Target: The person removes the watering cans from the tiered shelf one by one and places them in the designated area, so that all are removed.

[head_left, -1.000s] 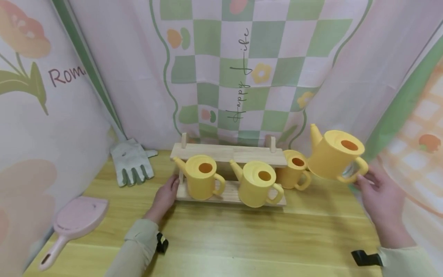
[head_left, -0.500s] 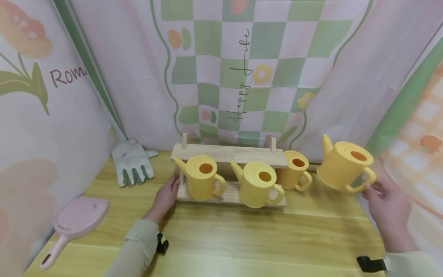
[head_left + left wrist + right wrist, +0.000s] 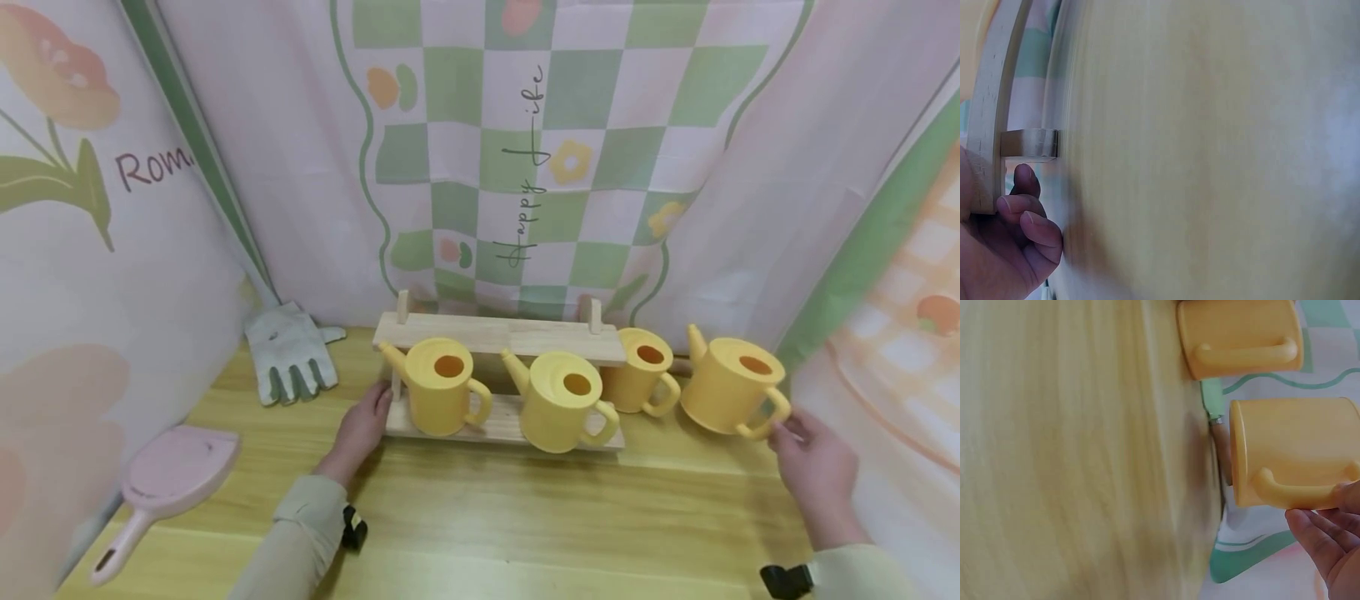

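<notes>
My right hand pinches the handle of a yellow watering can at the right. In the right wrist view a gap shows between this can and the tabletop. Two more yellow watering cans, one on the left and one on the right, stand on the lower board of a small wooden shelf. Another watering can stands behind the shelf's right end. My left hand grips the shelf's left end; the left wrist view shows fingers curled at the wooden board.
A pale work glove lies at the back left, and a pink dustpan at the front left. Behind the cans, the right wrist view shows a tool with a wooden handle and green end. Printed curtains surround the wooden table.
My right hand has lowered the watering can toward the table, shifting slightly right, then back left beside the can behind the shelf. My left hand stays on the shelf.
</notes>
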The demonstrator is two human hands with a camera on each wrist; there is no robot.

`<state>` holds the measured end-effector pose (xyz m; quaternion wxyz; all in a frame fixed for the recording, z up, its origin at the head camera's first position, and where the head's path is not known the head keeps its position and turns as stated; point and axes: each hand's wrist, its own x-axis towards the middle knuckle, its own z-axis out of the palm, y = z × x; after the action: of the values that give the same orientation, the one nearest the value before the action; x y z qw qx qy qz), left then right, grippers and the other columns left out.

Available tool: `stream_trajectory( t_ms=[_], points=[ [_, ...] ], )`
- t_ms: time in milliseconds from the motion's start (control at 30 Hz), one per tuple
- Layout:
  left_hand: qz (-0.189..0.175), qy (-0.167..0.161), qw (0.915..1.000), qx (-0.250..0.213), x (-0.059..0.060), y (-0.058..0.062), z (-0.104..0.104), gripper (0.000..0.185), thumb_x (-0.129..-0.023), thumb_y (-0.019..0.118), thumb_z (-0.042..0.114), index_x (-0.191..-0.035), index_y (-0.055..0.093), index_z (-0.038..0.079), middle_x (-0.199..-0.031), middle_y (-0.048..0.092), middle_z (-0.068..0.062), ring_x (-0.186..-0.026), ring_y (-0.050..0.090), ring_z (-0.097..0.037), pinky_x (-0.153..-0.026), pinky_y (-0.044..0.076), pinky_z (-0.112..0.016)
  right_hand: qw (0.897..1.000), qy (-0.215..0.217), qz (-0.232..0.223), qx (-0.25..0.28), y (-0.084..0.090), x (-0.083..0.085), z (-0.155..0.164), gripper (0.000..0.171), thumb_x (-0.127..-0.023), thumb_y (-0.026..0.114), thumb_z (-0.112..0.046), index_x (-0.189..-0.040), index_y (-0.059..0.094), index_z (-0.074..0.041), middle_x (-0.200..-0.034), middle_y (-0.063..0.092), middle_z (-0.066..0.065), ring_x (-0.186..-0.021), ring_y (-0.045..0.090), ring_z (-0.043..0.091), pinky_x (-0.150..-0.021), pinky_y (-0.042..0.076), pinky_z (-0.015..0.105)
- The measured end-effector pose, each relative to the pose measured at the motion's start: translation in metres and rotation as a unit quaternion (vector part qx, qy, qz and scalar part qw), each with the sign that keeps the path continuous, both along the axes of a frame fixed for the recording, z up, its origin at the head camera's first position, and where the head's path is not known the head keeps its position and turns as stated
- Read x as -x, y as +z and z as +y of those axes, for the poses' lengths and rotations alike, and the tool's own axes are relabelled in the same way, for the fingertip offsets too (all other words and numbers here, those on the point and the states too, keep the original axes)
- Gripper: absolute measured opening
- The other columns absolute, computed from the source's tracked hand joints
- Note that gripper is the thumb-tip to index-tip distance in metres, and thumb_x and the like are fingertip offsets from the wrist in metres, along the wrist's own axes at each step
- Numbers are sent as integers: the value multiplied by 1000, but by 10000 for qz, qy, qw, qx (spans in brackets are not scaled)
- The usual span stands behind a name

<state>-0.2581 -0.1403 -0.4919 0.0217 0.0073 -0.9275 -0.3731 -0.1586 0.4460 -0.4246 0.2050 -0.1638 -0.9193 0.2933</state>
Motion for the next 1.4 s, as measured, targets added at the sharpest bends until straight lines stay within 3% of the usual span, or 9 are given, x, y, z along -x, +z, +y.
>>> stream_trajectory(
  t_ms=[567, 833, 900, 1000, 1100, 1167, 1267, 1400],
  points=[
    [-105, 55, 9999, 31, 0, 1, 1, 50, -93, 27, 49, -133, 38, 22, -130, 45, -11, -114, 44, -38, -93, 33, -55, 9993, 127, 227, 262, -30, 22, -3, 36, -89, 47, -13, -120, 48, 4, -111, 53, 28, -56, 40, -24, -50, 42, 6],
    [-72, 65, 10000, 9, 0, 1, 0, 48, -93, 28, 47, -132, 39, 21, -130, 45, -11, -113, 44, -38, -93, 33, -54, 9992, 196, -38, 334, -35, 25, 0, 37, -90, 46, -12, -122, 44, 6, -114, 51, 29, -58, 38, -23, -50, 44, 8],
    [-47, 55, 10000, 5, 0, 1, 0, 48, -93, 28, 47, -132, 39, 21, -129, 46, -11, -113, 44, -38, -93, 33, -54, 9993, 206, -84, 303, -36, 25, 0, 40, -90, 47, -15, -124, 43, 5, -114, 51, 28, -60, 36, -24, -57, 48, 14],
    [-7, 22, 10000, -18, -1, 1, 1, 48, -93, 29, 46, -132, 40, 20, -129, 46, -12, -112, 45, -38, -93, 33, -55, 9993, 148, -178, 310, -34, 23, 2, 47, -89, 49, -23, -128, 40, 1, -117, 51, 26, -61, 34, -23, -82, 45, 35],
    [9, -10, 10000, -27, -1, 2, 1, 48, -93, 29, 46, -131, 40, 20, -128, 47, -12, -112, 45, -38, -93, 33, -54, 9988, 89, -310, 369, -32, 20, 2, 56, -87, 51, -30, -133, 33, -2, -122, 47, 25, -70, 53, -4, -88, 32, 56],
    [7, -24, 10000, -34, -1, 3, 1, 47, -93, 29, 46, -131, 40, 20, -128, 47, -12, -112, 45, -38, -93, 33, -54, 9991, 76, -285, 295, -29, 18, 1, 60, -87, 52, -31, -135, 29, -3, -125, 44, 26, -86, 57, 20, -88, 29, 58],
    [-42, -21, 10000, -36, -1, 3, 1, 48, -93, 28, 46, -132, 39, 20, -129, 46, -12, -112, 45, -38, -93, 33, -54, 9999, 54, -131, 88, -21, 16, -3, 62, -87, 52, -29, -136, 25, -2, -129, 38, 27, -106, 41, 46, -88, 26, 60],
    [-119, 0, 9999, -51, 0, 3, 0, 51, -92, 26, 49, -133, 38, 20, -130, 45, -12, -114, 43, -37, -94, 32, -54, 9999, 74, -1, -100, -2, 15, -17, 63, -87, 52, -29, -138, 23, -7, -135, 32, 23, -113, 32, 49, -91, 22, 62]
  ],
)
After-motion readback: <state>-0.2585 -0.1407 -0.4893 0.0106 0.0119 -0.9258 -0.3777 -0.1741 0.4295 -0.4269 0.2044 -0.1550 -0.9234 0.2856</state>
